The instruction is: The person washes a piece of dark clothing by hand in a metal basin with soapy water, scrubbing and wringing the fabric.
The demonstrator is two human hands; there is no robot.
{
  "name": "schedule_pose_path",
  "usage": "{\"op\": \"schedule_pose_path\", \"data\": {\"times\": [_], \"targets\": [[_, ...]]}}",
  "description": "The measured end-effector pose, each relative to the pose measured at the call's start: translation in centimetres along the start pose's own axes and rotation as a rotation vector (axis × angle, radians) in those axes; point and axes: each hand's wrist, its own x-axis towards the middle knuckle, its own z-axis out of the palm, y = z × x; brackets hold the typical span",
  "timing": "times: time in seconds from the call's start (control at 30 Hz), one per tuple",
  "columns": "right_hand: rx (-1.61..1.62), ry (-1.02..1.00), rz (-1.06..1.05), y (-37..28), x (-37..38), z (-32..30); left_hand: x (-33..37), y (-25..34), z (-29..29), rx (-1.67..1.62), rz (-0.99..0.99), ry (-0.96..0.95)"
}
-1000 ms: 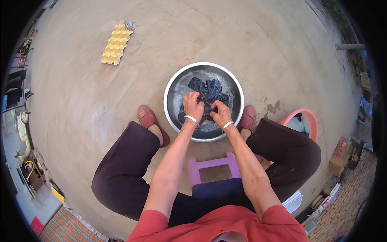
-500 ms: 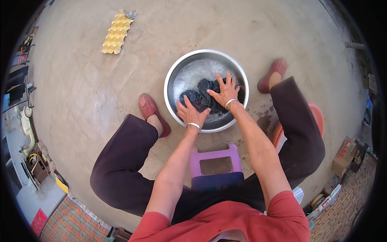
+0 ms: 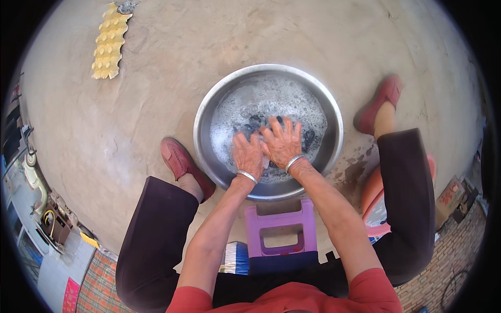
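A round metal basin [image 3: 202, 156] holds sudsy water, with dark cloth [image 3: 309, 136] mostly sunk under the foam. Both of my hands press down side by side in the suds, close to each other. My left hand [image 3: 248, 158], a silver bangle at its wrist, has its fingers bent and slightly apart, the tips partly hidden in foam. Spread fingers show on my right hand [image 3: 283, 143], which also wears a bangle and pushes at the cloth. Neither hand visibly grips the cloth.
A purple stool [image 3: 281, 221] stands just before the basin. By my right leg is a pink tub [image 3: 373, 201]. A yellow egg tray [image 3: 110, 44] lies at the far left, and a cardboard box [image 3: 450, 200] at the right. My red shoes [image 3: 182, 161] flank the basin.
My hands have come together and pushed down into the water. The dark cloth, a heap above the suds before, is now largely submerged. The view has moved closer to the basin.
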Motion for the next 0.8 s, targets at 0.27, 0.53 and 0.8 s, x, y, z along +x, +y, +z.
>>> {"op": "schedule_pose_path", "data": {"times": [0.27, 0.53, 0.8], "targets": [[0.127, -0.372, 0.502, -0.8, 8.5, -3.7, 5.1, -0.1, -4.2, -0.140, -0.095, -0.138], [0.953, 0.083, 0.541, 3.8, 2.3, -5.5, -0.3, 4.6, -8.9, -0.144, 0.276, 0.040], [0.101, -0.133, 0.290, -0.8, -5.7, -5.6, -5.3, 3.5, -6.0, -0.042, 0.148, 0.009]]}}
